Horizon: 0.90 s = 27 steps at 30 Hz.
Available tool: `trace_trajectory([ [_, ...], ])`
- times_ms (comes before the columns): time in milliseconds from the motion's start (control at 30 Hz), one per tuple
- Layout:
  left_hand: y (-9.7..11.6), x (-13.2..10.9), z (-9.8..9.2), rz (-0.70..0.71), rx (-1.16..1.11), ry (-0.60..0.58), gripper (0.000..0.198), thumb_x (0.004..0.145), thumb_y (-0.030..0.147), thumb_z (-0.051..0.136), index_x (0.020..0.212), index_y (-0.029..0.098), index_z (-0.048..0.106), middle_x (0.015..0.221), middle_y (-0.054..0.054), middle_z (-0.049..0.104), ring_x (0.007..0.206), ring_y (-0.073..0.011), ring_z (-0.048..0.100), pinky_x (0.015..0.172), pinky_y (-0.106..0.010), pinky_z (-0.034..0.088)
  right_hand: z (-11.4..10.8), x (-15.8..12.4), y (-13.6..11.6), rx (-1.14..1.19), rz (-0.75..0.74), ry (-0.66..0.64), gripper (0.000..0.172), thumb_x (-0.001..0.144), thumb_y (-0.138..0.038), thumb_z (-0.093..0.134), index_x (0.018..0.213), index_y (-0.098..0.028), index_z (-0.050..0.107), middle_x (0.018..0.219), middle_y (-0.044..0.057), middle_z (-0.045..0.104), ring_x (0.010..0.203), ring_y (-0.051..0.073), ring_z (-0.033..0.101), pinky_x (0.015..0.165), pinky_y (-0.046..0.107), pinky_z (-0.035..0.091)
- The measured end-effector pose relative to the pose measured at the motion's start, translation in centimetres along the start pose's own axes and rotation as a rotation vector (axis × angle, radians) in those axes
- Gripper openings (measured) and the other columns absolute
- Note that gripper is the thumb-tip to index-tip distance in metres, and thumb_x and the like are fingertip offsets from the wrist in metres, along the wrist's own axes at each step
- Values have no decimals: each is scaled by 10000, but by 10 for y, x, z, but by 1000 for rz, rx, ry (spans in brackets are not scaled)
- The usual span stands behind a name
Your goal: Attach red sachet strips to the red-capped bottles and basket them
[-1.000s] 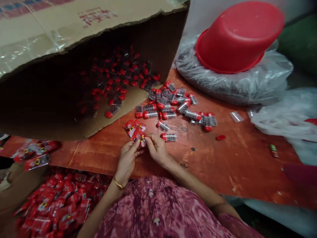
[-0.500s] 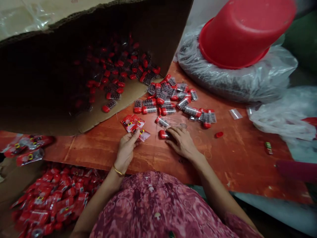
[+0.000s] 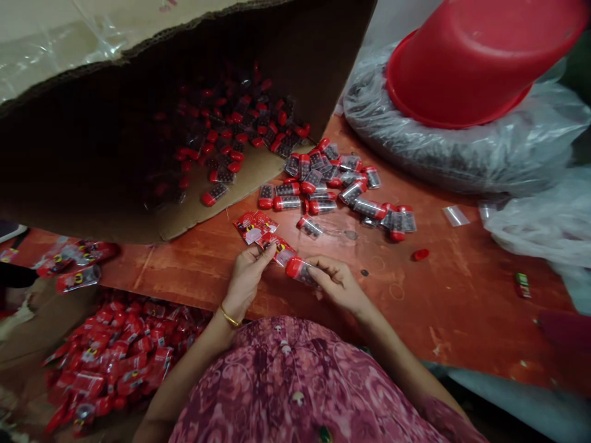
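1. A clear plastic capsule with a red cap (image 3: pixel 300 271) is in the right hand (image 3: pixel 339 284), held in a narrow pinch between thumb and fingers at the lower middle of the frame. It lies tilted, with the red end toward the left hand and just beside a packet.
2. The left hand (image 3: pixel 247 277) grips a red printed plastic packet (image 3: pixel 280 250) in a narrow pinch at its lower edge, so the packet angles up and to the right.
3. Two more red printed packets (image 3: pixel 255 227) lie on the table, just above the left hand.
4. A loose scatter of red-capped clear capsules (image 3: pixel 332 184) covers the table at upper centre. More spill from a brown cardboard box (image 3: pixel 92 154), which lies on its side at upper left with its dark opening facing the hands.
5. The orange-brown wooden table (image 3: pixel 452 314) runs across the frame. A small red cap (image 3: pixel 420 255) lies on it, right of the capsules.
6. At upper right, an upside-down red plastic basin (image 3: pixel 480 61) rests on a clear plastic bag of dark contents (image 3: pixel 443 154).
7. A heap of filled red packets (image 3: pixel 111 363) lies at lower left, below the table's edge.
8. A gold bangle (image 3: pixel 229 316) circles the left wrist, and a pink patterned garment (image 3: pixel 295 381) fills the bottom centre.
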State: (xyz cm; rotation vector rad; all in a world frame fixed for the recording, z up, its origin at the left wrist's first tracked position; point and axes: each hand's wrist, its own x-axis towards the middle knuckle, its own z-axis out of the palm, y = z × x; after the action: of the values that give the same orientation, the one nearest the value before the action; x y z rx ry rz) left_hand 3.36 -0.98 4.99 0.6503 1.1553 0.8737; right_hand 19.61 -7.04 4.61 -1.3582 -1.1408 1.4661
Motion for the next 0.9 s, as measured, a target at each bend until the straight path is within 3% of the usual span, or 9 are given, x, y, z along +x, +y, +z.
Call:
trace_trajectory([
  [133, 2, -2, -1, -23, 12, -58, 442, 463, 514, 801, 613, 134, 632, 583, 2, 636, 557, -109, 551, 603, -237, 442, 1, 7, 6, 27, 50, -16, 358, 741, -512, 598, 804, -163, 642, 512, -43, 517, 353, 61, 420, 353, 186, 338],
  [300, 1, -2, -1, -59, -11, -136, 413, 497, 497, 791, 624, 142, 623, 556, 11, 617, 541, -115, 550, 599, -245, 453, 5, 9, 11, 56, 39, 60, 349, 738, -504, 604, 806, -164, 638, 530, -41, 531, 363, 63, 426, 362, 192, 352],
  [500, -10, -1, 2, 94, 38, -48, 339, 486, 356, 822, 688, 146, 648, 673, 6, 659, 617, -116, 562, 651, -229, 454, 11, 12, 10, 51, -2, 40, 371, 761, -526, 575, 829, -166, 630, 573, -39, 536, 377, 58, 423, 362, 196, 361],
  [633, -15, -1, 5, 89, 11, -48, 309, 522, 352, 810, 682, 130, 666, 661, -4, 661, 594, -104, 551, 625, -221, 448, 19, 19, 10, 75, -73, 116, 364, 772, -535, 563, 844, -182, 611, 605, -45, 536, 381, 52, 428, 363, 194, 376],
  [767, -15, -2, 6, 66, -69, -78, 262, 579, 357, 782, 650, 133, 667, 629, -1, 648, 574, -98, 540, 603, -218, 440, 23, 23, 12, 177, -29, 81, 363, 763, -546, 577, 832, -190, 567, 616, -50, 548, 366, 49, 443, 356, 190, 377],
  [900, -19, -1, 8, 152, -111, -36, 229, 596, 328, 776, 663, 138, 669, 649, -6, 657, 612, -104, 561, 638, -218, 444, 26, 20, 15, 288, -10, 98, 376, 759, -558, 586, 827, -197, 509, 618, -44, 598, 378, 58, 507, 389, 183, 401],
])
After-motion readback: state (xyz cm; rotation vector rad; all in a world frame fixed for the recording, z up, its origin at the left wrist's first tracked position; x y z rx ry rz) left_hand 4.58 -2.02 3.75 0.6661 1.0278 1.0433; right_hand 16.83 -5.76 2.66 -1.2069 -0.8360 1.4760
